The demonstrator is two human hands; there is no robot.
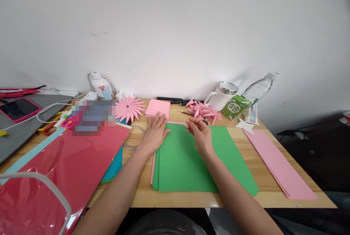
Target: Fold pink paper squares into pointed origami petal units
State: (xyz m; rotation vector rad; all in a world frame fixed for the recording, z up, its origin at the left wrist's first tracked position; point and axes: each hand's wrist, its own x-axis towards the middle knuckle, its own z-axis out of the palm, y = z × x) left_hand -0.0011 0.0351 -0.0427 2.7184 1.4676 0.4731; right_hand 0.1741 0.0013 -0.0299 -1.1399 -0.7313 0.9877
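Note:
My left hand (154,134) lies flat with its fingers spread, fingertips on the near edge of a stack of small pink paper squares (158,107). My right hand (201,134) is closed in a pinch above the far part of a pile of green paper sheets (191,165). A small thin metallic tip (185,126) shows at its fingertips; the rest is hidden, so I cannot tell its kind. Behind that hand lie folded pink paper pieces (203,111) in a heap. Left of the squares is a round, many-pointed pink paper star (128,106).
Pink paper strips (281,165) lie at the right, near a white mug (220,96), a green carton (235,106) and a tilted water bottle (259,87). Red sheets in clear plastic (73,162), a white bottle (101,86) and a phone (20,109) are at the left.

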